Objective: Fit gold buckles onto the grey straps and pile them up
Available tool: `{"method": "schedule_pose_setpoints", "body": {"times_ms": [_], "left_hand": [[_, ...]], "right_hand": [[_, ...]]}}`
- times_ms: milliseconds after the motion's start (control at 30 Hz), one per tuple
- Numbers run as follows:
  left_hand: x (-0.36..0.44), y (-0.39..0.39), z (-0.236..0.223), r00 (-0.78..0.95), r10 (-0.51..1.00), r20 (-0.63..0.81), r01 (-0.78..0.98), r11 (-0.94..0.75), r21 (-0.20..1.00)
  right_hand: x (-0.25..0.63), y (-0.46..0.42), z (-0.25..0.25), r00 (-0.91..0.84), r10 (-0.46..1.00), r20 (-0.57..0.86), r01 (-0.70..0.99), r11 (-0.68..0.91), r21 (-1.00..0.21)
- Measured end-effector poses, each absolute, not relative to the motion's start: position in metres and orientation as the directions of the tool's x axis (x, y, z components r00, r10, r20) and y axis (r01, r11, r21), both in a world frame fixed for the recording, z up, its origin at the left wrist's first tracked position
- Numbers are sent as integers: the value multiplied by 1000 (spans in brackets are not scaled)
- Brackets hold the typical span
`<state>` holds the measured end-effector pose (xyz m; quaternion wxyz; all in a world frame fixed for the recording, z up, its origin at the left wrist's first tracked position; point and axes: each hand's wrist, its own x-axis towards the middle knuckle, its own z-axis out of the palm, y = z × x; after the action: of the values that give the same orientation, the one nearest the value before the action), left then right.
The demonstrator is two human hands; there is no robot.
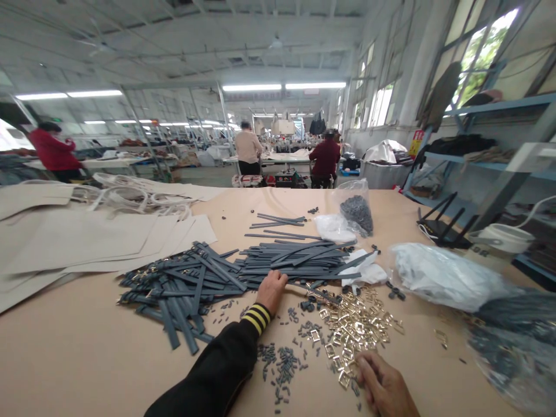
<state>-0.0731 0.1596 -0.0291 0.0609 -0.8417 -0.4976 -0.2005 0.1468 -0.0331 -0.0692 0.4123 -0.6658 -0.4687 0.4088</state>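
My left hand (pixel 273 292), in a black sleeve with yellow-striped cuff, is closed at the front edge of a pile of dark grey straps (pixel 295 258). A thin strap (pixel 315 293) runs rightward from its fingers toward the buckles. At the near edge of a heap of gold metal buckles (pixel 360 318), my right hand (pixel 384 385) pinches a buckle between thumb and forefinger, its outline partly hidden by the fingers. Small dark grey loops (pixel 284 365) lie scattered between the hands. More straps with buckles attached (pixel 174 284) are piled to the left.
Large cream fabric panels (pixel 99 237) cover the table's left side. A clear bag of dark small parts (pixel 357 213) stands at the back. Plastic bags (pixel 447 275) lie at right, near a black router (pixel 447 223) and a white bucket (pixel 504 237). Several people work beyond the table.
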Motion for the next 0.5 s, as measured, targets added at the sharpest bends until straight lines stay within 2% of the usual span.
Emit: {"method": "schedule_pose_setpoints", "body": {"times_ms": [100, 167, 267, 367, 433, 500], "left_hand": [[-45, 114, -23, 501, 755, 422, 812, -579, 71], [-22, 77, -23, 606, 635, 479, 702, -710, 52], [2, 34, -28, 709, 461, 534, 492, -866, 94], [1, 19, -34, 701, 573, 425, 491, -820, 295], [-10, 22, -35, 650, 695, 308, 497, -695, 519], [-23, 28, -35, 613, 771, 175, 393, -489, 778]], "right_hand": [[146, -33, -62, 142, 978, -155, 257, -188, -948], [143, -33, -55, 96, 988, -120, 187, -136, -973], [139, -34, -46, 184, 979, -90, 60, -102, -993], [148, -41, -42, 305, 945, -122, -39, -115, -993], [161, -47, -42, 324, 936, -140, -72, -123, -990], [174, -53, -40, 333, 932, -146, -79, -127, -989]]}}
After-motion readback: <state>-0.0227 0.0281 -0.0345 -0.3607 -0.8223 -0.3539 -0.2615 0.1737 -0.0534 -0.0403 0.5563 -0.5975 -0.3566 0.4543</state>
